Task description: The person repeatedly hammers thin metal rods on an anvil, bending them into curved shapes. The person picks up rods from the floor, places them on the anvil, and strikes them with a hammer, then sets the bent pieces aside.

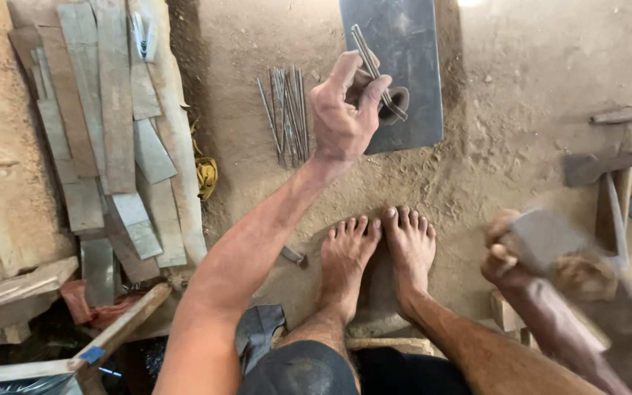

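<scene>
Thin metal rods pinched between left hand fingertips | blurred grey hammer gripped by right hand fingers

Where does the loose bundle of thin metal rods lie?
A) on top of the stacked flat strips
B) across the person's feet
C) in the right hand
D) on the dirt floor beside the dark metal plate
D: the metal rods lie on the dirt floor, just left of the dark metal plate.

No packages, signs or screens in view. Only label-like item: small blue tape tag on wooden handle, 8 o'clock.
</scene>
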